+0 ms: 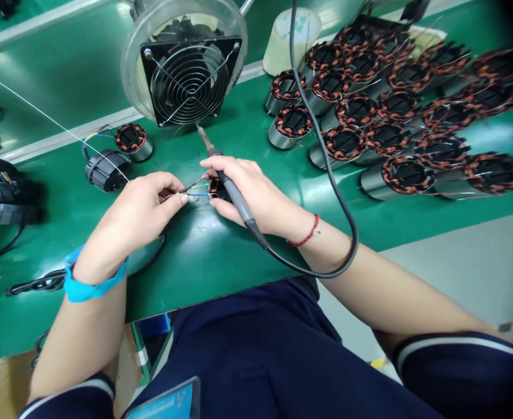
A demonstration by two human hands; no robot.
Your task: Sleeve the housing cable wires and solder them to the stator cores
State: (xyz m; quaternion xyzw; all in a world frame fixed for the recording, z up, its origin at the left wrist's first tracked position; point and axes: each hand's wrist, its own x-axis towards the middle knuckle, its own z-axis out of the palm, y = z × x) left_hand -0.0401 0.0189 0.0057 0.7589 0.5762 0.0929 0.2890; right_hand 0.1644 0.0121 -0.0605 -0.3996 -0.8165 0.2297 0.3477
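Observation:
My left hand (147, 203) is closed in a pinch on thin wires (199, 194), a blue one among them, which run right towards a small motor stator (216, 190). In my right hand (258, 195) lies a grey soldering iron (237, 201), its tip pointing up and away, towards the fan. That hand's fingers also reach around the stator, which they and the iron mostly hide. A thin white strand (55, 103) comes down from the upper left to my left hand. Behind that hand sit a black motor housing (108, 170) and another stator (133, 141) with copper windings.
A fan with a wire guard (190, 87) stands at the back. Many copper-wound stators (346, 145) crowd the right side, near a pale tape-like roll (291, 38). The iron's black cable (326, 151) loops over my right forearm. Black cables (42, 282) lie at left.

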